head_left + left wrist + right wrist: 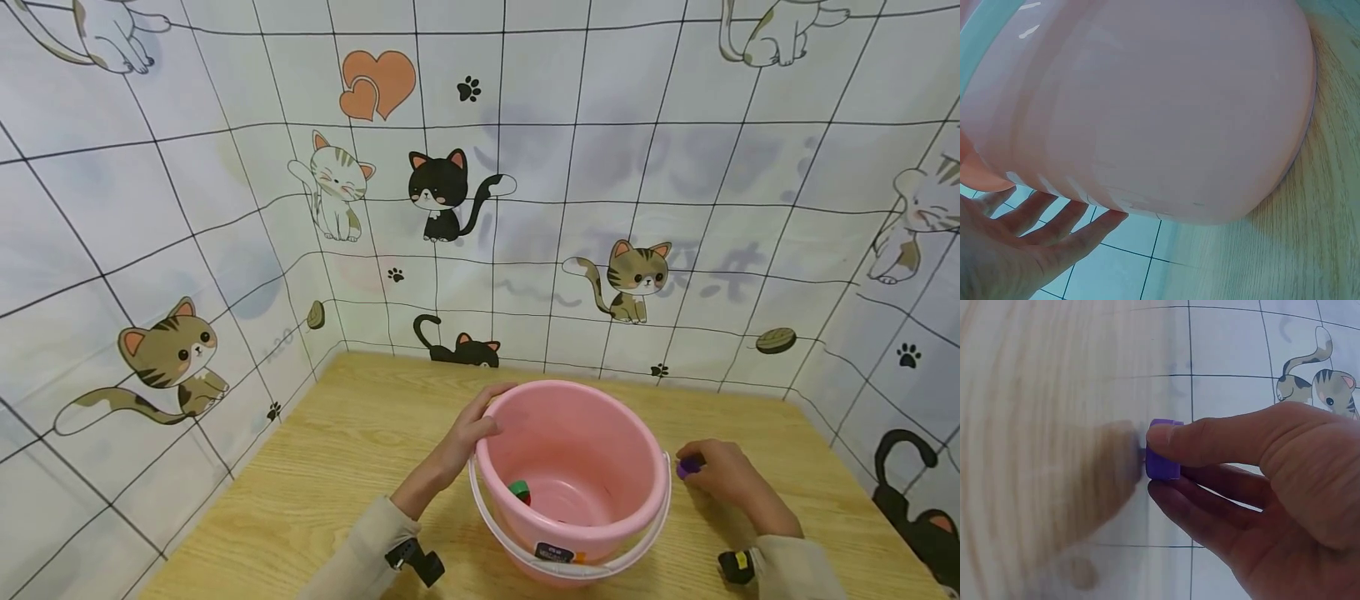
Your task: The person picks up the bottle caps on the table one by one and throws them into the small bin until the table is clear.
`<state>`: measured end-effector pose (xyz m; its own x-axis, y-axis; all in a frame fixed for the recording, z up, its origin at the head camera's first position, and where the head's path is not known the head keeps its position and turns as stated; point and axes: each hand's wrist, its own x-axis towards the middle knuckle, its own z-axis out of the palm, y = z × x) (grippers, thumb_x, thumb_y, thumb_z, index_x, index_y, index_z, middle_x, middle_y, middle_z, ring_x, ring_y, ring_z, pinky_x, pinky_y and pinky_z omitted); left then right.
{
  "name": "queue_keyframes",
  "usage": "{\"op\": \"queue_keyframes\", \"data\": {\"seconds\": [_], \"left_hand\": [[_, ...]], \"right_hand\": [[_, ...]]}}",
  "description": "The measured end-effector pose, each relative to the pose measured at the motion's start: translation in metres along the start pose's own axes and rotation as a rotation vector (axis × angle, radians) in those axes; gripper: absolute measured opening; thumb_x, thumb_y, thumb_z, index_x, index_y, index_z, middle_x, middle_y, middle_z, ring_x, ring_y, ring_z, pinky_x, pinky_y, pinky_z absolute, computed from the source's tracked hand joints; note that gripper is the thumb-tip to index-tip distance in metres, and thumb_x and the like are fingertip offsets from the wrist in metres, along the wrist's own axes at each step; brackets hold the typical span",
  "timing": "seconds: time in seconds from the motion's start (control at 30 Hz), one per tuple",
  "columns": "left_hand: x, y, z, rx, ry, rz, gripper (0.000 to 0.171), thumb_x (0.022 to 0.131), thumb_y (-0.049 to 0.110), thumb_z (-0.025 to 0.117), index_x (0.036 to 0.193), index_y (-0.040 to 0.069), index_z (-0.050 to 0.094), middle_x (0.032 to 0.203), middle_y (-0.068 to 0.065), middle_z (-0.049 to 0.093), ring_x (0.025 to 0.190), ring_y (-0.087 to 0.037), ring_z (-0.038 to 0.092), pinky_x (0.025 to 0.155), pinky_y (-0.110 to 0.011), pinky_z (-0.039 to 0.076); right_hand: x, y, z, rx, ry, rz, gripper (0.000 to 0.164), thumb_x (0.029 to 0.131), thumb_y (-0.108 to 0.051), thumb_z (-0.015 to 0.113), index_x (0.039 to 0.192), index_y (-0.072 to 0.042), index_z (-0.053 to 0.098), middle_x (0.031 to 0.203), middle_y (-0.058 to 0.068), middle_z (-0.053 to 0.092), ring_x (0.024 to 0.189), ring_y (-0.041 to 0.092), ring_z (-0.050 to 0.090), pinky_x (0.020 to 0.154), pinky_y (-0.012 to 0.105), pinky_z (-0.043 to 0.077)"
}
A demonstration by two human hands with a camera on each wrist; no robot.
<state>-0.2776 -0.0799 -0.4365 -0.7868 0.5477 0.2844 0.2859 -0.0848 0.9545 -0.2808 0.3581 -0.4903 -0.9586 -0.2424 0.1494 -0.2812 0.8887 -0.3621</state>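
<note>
A pink bucket (570,442) stands upright on the wooden table, its white handle (555,569) hanging down at the front. My left hand (463,437) grips the bucket's left rim, thumb over the edge and fingers along the outer wall. In the left wrist view, the fingertips of the left hand (1041,244) press against the bucket's side (1172,112). To the right of the bucket, my right hand (727,479) pinches a small purple cap-like piece (1163,465) between thumb and fingers, close over the table. Inside the bucket lies a small green piece (519,489) with red below it.
The light wooden table (360,417) is enclosed at the back and both sides by white cloth (525,250) printed with grid lines and cartoon cats. A label (555,552) is stuck on the bucket's front. Each wrist wears a small black device.
</note>
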Motion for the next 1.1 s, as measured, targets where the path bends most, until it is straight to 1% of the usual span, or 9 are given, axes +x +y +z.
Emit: {"op": "queue_keyframes", "data": {"seconds": [0.17,0.27,0.4,0.57,0.73,0.87,0.97,1.1], "left_hand": [[0.0,-0.001,0.0,0.001,-0.003,0.007,0.067,0.091,0.021,0.048,0.157,0.02,0.038,0.147,-0.023,0.052,0.11,-0.054,0.064,0.087,-0.069,0.056],[0.0,-0.002,-0.001,0.004,-0.005,0.013,0.066,0.092,0.021,0.048,0.157,0.021,0.039,0.148,-0.022,0.051,0.111,-0.053,0.064,0.087,-0.068,0.056],[0.0,-0.002,-0.001,0.005,-0.007,0.016,0.065,0.092,0.021,0.048,0.157,0.022,0.039,0.147,-0.022,0.051,0.111,-0.054,0.064,0.087,-0.068,0.056],[0.0,-0.001,0.0,0.009,-0.002,0.014,0.066,0.092,0.022,0.048,0.157,0.021,0.039,0.148,-0.022,0.051,0.111,-0.053,0.063,0.088,-0.067,0.057],[0.0,-0.001,0.0,0.01,-0.003,0.012,0.065,0.092,0.021,0.047,0.156,0.023,0.04,0.147,-0.022,0.051,0.11,-0.052,0.064,0.087,-0.065,0.058],[-0.001,-0.001,-0.001,0.011,-0.003,0.011,0.065,0.092,0.021,0.047,0.157,0.023,0.04,0.147,-0.022,0.052,0.11,-0.051,0.065,0.087,-0.063,0.059],[-0.001,-0.001,-0.001,0.009,-0.003,0.012,0.065,0.092,0.021,0.047,0.157,0.022,0.04,0.147,-0.022,0.052,0.11,-0.051,0.065,0.087,-0.063,0.059],[-0.001,0.0,0.0,0.013,0.0,0.01,0.065,0.092,0.021,0.047,0.156,0.023,0.04,0.147,-0.022,0.052,0.11,-0.05,0.065,0.087,-0.06,0.06]], "right_hand": [[0.0,-0.005,-0.006,0.029,-0.007,-0.011,0.032,0.077,-0.006,0.079,0.106,0.005,0.075,0.096,0.013,0.076,0.088,0.028,0.071,0.079,0.045,0.059],[0.0,-0.012,-0.012,0.03,-0.012,-0.022,0.031,0.081,-0.007,0.08,0.108,0.007,0.074,0.097,0.014,0.077,0.089,0.03,0.072,0.08,0.049,0.06],[-0.001,-0.021,-0.019,0.036,-0.001,-0.028,0.032,0.083,-0.008,0.079,0.111,0.007,0.073,0.1,0.016,0.076,0.091,0.033,0.072,0.08,0.051,0.061],[-0.004,-0.032,-0.026,0.043,0.03,-0.038,0.037,0.084,-0.006,0.08,0.116,0.009,0.069,0.101,0.017,0.075,0.092,0.033,0.072,0.077,0.048,0.062],[-0.006,-0.041,-0.033,0.032,0.039,-0.054,0.032,0.084,-0.008,0.08,0.112,0.007,0.071,0.098,0.012,0.075,0.09,0.029,0.072,0.074,0.044,0.062],[-0.007,-0.047,-0.039,0.041,0.034,-0.065,0.03,0.086,-0.01,0.079,0.112,0.004,0.072,0.098,0.01,0.076,0.09,0.027,0.072,0.073,0.041,0.062],[-0.007,-0.052,-0.044,0.047,0.037,-0.065,0.03,0.088,-0.011,0.078,0.113,0.004,0.073,0.099,0.011,0.076,0.09,0.028,0.073,0.072,0.04,0.062],[-0.009,-0.057,-0.048,0.047,0.05,-0.064,0.032,0.089,-0.012,0.077,0.115,0.006,0.072,0.101,0.015,0.076,0.091,0.03,0.073,0.072,0.041,0.063]]}}
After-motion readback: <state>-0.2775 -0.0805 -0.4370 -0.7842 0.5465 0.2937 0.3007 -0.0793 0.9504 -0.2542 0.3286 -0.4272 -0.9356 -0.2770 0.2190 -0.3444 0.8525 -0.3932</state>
